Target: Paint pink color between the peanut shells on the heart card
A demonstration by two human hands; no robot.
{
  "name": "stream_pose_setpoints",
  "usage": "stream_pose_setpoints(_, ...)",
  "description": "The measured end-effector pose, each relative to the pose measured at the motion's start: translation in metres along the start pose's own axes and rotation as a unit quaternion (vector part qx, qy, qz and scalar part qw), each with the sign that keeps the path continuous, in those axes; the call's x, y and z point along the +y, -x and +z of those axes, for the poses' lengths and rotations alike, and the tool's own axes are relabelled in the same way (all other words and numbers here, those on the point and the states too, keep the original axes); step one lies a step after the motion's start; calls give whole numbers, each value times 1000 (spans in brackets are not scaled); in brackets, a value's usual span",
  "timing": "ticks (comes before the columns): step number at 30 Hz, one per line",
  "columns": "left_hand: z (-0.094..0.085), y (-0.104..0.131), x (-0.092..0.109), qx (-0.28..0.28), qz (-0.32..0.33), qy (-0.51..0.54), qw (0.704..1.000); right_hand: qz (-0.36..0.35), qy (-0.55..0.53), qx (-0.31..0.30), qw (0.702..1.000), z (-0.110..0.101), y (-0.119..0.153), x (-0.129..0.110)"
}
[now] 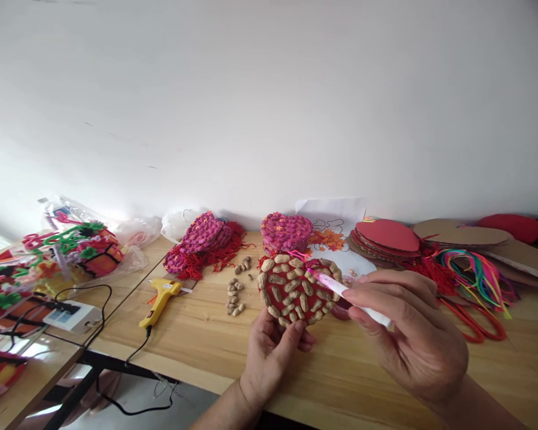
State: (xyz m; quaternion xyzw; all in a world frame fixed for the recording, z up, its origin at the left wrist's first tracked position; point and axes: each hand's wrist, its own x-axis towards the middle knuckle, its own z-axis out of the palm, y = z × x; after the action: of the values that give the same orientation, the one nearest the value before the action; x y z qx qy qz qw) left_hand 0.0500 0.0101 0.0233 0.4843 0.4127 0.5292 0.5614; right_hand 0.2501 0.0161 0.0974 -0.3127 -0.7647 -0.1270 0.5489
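Observation:
My left hand (275, 346) grips the lower edge of a red heart-shaped piece (283, 292) covered with peanuts, thumb in front and fingers behind. The piece is held tilted up above the wooden table. In my right hand (407, 334) is a white marker (356, 303), pinched between thumb and fingers. Its pink tip touches or is very near the top middle of the piece, where some pink shows. Loose peanuts (234, 295) lie on the table to the left of the piece.
A yellow glue gun (160, 300) lies left, near a white power strip (74, 316). Pink peanut-covered pieces (204, 234) with red fringe stand behind. At right are stacked red-topped cardboard shapes (388, 236), coloured cords (475, 269) and orange-handled scissors (475, 325). The table's front edge is below.

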Motion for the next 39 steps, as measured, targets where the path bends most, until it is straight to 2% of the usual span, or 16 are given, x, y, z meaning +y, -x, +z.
stream_pose_setpoints(5,-1,-1,1,2,-13,11,1000,-2,15,21,1000,-1,0,4)
stream_pose_setpoints(13,-1,0,1,-10,-18,18,1000,7,-10,-1,1000,3,1,4)
stream_pose_setpoints(20,-3,-2,-1,-3,-12,33,999,17,11,28,999,0,2,8)
stream_pose_setpoints(25,-5,-2,-4,-17,-12,38,999,19,-1,21,1000,1,4,9)
stream_pose_setpoints(29,-6,-3,-7,-14,-9,46,999,24,27,45,998,1,3,11)
stream_pose_setpoints(35,-7,-2,-8,-21,-10,43,999,19,6,22,1000,3,4,9)
stream_pose_setpoints(39,-6,-2,-7,-20,-10,42,999,24,27,43,998,4,4,10)
